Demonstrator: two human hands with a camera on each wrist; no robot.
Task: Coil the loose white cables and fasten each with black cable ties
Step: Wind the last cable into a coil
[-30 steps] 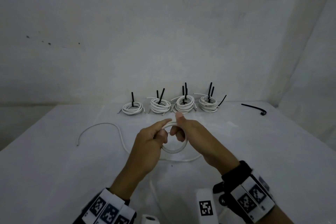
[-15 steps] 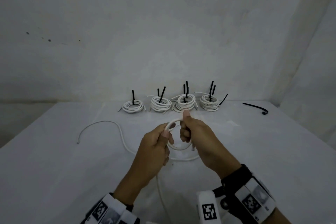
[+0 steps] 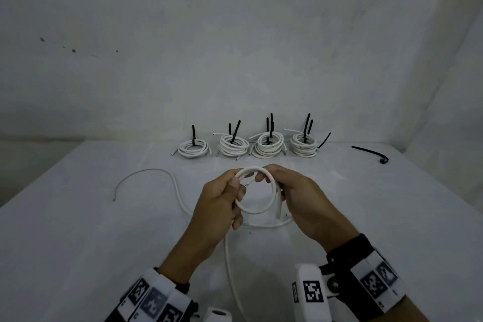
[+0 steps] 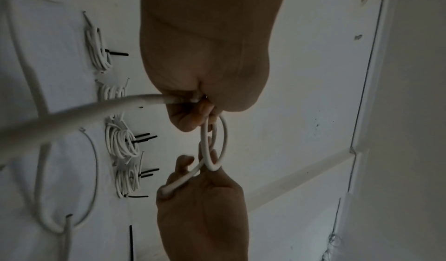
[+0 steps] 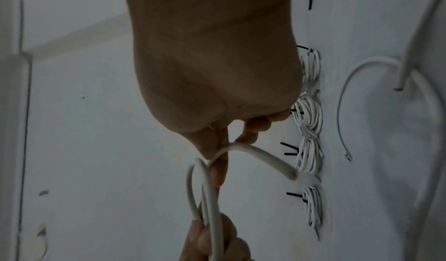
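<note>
Above the middle of the table I hold a small loop of white cable point(image 3: 257, 210) between both hands. My left hand point(image 3: 239, 191) pinches the loop's left side, thumb on top. My right hand point(image 3: 271, 178) curls round its top and right side. In the left wrist view the loop point(image 4: 223, 137) hangs between the left fingers point(image 4: 190, 120) and the right hand point(image 4: 200, 208). The right wrist view shows a short cable end point(image 5: 277, 169) sticking out past my right fingers point(image 5: 251, 137). The cable's loose tail point(image 3: 146, 171) trails left across the table.
Several tied white coils point(image 3: 268, 146) with upright black ties stand in a row at the back of the white table point(image 3: 78, 243). A loose black cable tie point(image 3: 371, 154) lies at the back right. Walls close off the back and the right side.
My right hand has rolled over the loop's top and right side, so its thumb no longer points up. The loop now faces me more openly. The coils and the loose tie have not moved.
</note>
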